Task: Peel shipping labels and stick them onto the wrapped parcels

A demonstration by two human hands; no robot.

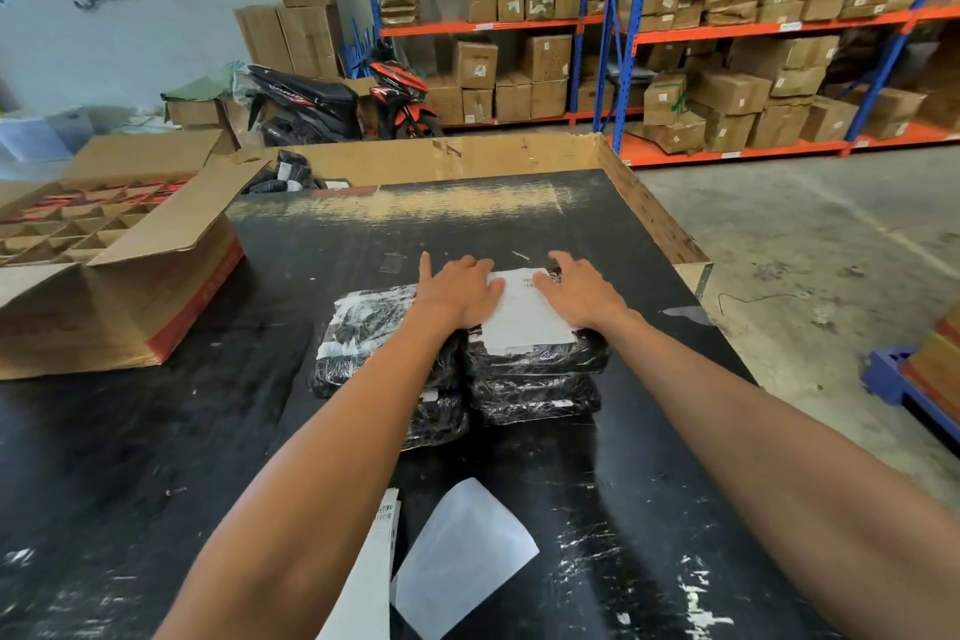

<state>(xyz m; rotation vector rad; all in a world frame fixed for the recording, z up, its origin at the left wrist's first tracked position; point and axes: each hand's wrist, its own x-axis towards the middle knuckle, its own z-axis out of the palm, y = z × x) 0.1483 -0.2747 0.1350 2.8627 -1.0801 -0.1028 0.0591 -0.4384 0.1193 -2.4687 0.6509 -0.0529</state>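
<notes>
While both flat palms are pressing a white shipping label onto the top parcel, left hand covering its left edge, right hand its right (fingers straight), peeled backing sheet lying nearer on the black worktop.

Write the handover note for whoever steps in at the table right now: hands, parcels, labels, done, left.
Left hand: flat, pressing the left side of the white label.
Right hand: flat, pressing its right side.
The label lies on the top parcel of the right stack.
The left stack beside it has no label showing on top.
The peeled backing sheet and the label strip lie at the near table edge.
Done: one label on and being pressed.
Left: the other parcels.
</notes>
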